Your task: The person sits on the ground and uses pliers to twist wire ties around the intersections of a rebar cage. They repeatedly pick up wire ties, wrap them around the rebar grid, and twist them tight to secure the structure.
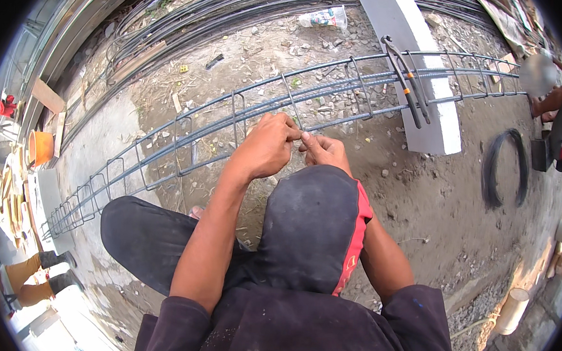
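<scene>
A: Where is the long cage of blue-grey steel rods and bent rectangular hoops (331, 91)?

B: It is stretched diagonally from the lower left to the upper right of the frame, where it is laid over a white rectangular block (405, 28).

A: How are the bare hands placed?

B: Both are held just beside each other at the centre of the frame, at the cage's near edge. On the left hand (270, 145), the fingers are curled and bunched together; on the right hand (325, 152), thumb and forefinger are pressed together. Whether anything thin is pinched there cannot be told.

A: What else is shown?

B: Dark long-handled pincers with orange bands (406, 86) are rested across the cage, upper right. Farther right, a round coil of black wire (490, 169) is seen on brown dirt ground (447, 220).
</scene>
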Available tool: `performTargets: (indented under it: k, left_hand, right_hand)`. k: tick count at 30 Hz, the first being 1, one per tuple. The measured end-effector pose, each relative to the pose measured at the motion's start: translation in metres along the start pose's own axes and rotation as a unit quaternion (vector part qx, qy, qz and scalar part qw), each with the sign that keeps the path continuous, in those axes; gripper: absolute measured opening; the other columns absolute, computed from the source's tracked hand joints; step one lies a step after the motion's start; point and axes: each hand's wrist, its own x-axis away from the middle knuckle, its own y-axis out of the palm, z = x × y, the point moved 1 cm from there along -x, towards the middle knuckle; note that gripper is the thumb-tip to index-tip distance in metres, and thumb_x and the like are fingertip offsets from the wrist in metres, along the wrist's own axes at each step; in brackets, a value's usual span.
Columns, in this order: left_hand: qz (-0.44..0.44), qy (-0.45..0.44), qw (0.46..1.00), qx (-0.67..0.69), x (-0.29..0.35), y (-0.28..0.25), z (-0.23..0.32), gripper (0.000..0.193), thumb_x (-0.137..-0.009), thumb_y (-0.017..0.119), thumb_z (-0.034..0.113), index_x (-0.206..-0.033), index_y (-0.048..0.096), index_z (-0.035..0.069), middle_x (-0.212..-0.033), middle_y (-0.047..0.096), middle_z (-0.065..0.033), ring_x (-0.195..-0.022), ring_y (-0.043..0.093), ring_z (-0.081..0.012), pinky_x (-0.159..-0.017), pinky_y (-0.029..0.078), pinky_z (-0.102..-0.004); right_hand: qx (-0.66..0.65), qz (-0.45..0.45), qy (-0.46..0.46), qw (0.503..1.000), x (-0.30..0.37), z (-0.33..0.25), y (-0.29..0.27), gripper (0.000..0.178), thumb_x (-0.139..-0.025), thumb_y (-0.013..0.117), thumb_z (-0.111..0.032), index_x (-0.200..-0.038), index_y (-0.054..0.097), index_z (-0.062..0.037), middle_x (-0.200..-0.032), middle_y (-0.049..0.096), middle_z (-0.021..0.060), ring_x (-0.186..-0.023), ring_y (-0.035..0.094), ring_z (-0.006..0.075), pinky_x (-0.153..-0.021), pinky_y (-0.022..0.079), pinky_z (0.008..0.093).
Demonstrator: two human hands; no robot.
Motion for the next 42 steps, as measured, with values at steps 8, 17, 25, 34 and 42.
performTargets:
  k: [8,17,25,34,42]
  left_hand:
    - [0.020,-0.125,0.972,0.198,-0.016,0.002,-0.039,0.026,-0.088,0.079,0.014,-0.110,0.082,0.000,-0.103,0.080,-0.0190,-0.097,0.076,-0.0258,-0.088,0.058,-0.0388]
    - [0.024,-0.160,0.961,0.224,-0.026,0.014,-0.043,0.024,-0.082,0.087,0.019,-0.097,0.084,0.000,-0.090,0.080,-0.0137,-0.081,0.074,-0.0212,-0.076,0.057,-0.0372]
    - [0.020,-0.169,0.960,0.224,-0.033,0.016,-0.045,0.032,-0.086,0.086,0.030,-0.093,0.082,-0.001,-0.083,0.077,-0.0120,-0.075,0.069,-0.0183,-0.071,0.054,-0.0370]
    - [0.030,-0.191,0.957,0.216,-0.037,0.020,-0.046,0.036,-0.087,0.087,0.031,-0.084,0.078,-0.004,-0.072,0.072,-0.0089,-0.066,0.064,-0.0128,-0.060,0.049,-0.0311]
    - [0.075,-0.185,0.934,0.297,-0.039,0.032,-0.044,0.041,-0.091,0.082,0.031,-0.076,0.077,-0.007,-0.061,0.068,-0.0088,-0.057,0.060,-0.0120,-0.052,0.046,-0.0315]
  right_hand:
    - [0.048,0.003,-0.068,0.997,-0.002,0.005,-0.003,0.031,-0.101,0.070,-0.026,-0.092,0.075,0.0026,-0.063,0.053,-0.0051,-0.056,0.047,0.0045,-0.050,0.034,0.0282]
    - [0.367,0.167,-0.359,0.842,0.017,-0.011,-0.009,0.030,-0.088,0.083,-0.020,-0.109,0.070,-0.0034,-0.084,0.064,0.0069,-0.075,0.062,0.0217,-0.065,0.050,0.0382]
    - [0.533,0.139,-0.434,0.713,0.000,-0.022,0.004,0.026,-0.080,0.086,-0.014,-0.096,0.066,-0.0090,-0.091,0.063,0.0051,-0.087,0.067,0.0267,-0.069,0.054,0.0389]
    - [0.508,0.167,-0.454,0.713,0.005,-0.016,0.013,0.019,-0.083,0.080,-0.010,-0.089,0.062,-0.0082,-0.085,0.059,0.0073,-0.082,0.065,0.0273,-0.066,0.052,0.0406]
    - [0.573,0.138,-0.494,0.640,-0.007,-0.032,-0.004,0.013,-0.086,0.074,-0.016,-0.087,0.063,-0.0095,-0.084,0.062,0.0061,-0.082,0.066,0.0255,-0.067,0.056,0.0390]
